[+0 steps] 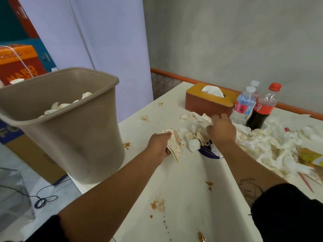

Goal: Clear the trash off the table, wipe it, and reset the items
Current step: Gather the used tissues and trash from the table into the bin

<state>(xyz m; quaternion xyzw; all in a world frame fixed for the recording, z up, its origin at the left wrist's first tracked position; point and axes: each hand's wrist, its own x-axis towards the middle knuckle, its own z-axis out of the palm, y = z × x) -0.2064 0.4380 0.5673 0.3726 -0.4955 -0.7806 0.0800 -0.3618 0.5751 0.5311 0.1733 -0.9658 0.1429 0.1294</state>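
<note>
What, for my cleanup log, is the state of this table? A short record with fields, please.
left hand: grips a dotted paper wrapper
right hand: grips a soiled tissue near the tissue box
bin: at the table's left edge, crumpled tissues inside
bottles: cola bottle and water bottle upright, right of the tissue box
trash left: tissue pile on the right side
table: orange stains, not yet wiped

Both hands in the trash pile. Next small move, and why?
Likely swing the left hand to the tan plastic bin and drop its orange-dotted paper wrapper: it's gripped, and the bin stands open beside it. The right hand grips a crumpled white tissue.
</note>
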